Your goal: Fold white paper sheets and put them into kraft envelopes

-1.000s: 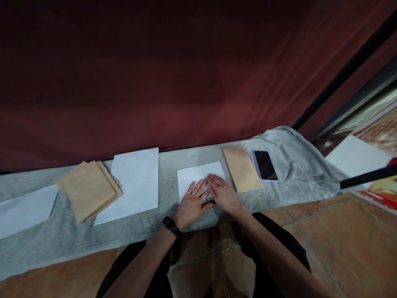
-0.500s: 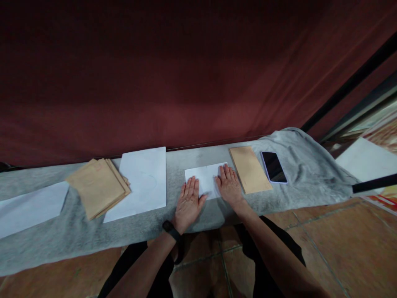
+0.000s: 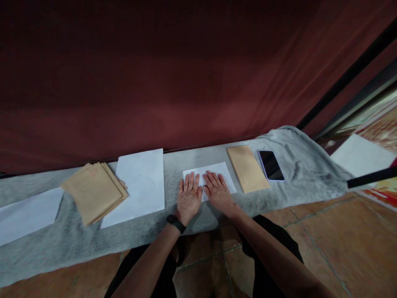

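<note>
A small folded white sheet of paper (image 3: 221, 167) lies on the grey cloth (image 3: 201, 155) in front of me. My left hand (image 3: 188, 198) rests flat on its left part, fingers stretched out, with a dark band on the wrist. Close beside it, my right hand (image 3: 218, 193) presses flat on the middle of the sheet, fingers extended. The thumbs nearly meet. Much of the sheet's near edge is hidden under both hands. To the right of the sheet lies a brown envelope (image 3: 249, 169).
A phone (image 3: 271, 165) with a pale purple rim lies right of the envelope. On the left are a stack of brown envelopes (image 3: 96, 190), a large white sheet (image 3: 145, 182) partly under it, and another white paper (image 3: 29, 215). A dark red curtain (image 3: 155, 91) hangs behind.
My right hand has slid left across the paper, from its right edge to the middle, close to my left hand. The left hand stays flat on the sheet. The view has shifted slightly.
</note>
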The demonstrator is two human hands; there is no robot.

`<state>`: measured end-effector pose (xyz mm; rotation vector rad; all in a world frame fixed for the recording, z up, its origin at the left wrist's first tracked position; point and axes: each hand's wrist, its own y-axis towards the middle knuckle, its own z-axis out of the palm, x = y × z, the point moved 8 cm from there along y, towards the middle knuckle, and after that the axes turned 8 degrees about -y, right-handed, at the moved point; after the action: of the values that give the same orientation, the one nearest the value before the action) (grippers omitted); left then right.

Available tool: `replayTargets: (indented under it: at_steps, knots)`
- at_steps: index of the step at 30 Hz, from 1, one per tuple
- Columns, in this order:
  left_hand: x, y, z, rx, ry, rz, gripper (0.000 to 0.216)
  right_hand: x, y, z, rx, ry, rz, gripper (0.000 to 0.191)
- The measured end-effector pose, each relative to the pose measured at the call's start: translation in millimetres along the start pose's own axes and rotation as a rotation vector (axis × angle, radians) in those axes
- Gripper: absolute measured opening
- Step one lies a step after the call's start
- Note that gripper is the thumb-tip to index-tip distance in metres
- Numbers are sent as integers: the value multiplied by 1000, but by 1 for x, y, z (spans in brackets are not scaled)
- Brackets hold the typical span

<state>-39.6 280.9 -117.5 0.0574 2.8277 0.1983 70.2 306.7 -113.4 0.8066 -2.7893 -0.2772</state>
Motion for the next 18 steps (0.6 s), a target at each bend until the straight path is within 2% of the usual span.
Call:
replayTargets:
  at_steps: [7, 18]
  knots:
    - [12, 11, -2, -59, 23, -25, 58, 9, -19, 0, 23, 10, -89, 53]
    - [25, 30, -2, -55, 89, -91, 61, 10, -44, -4, -27, 16, -193, 54]
